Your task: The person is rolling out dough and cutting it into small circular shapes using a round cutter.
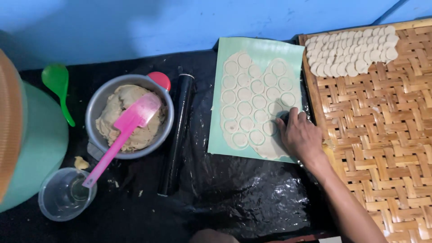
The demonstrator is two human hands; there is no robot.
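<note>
Before me a blue wall (pixel 135 27) rises behind the low work surface, which is covered in crinkled black plastic sheeting (pixel 243 193) that catches dull glints of light, while soft shadow darkens the wall's left part and lower edge.
</note>
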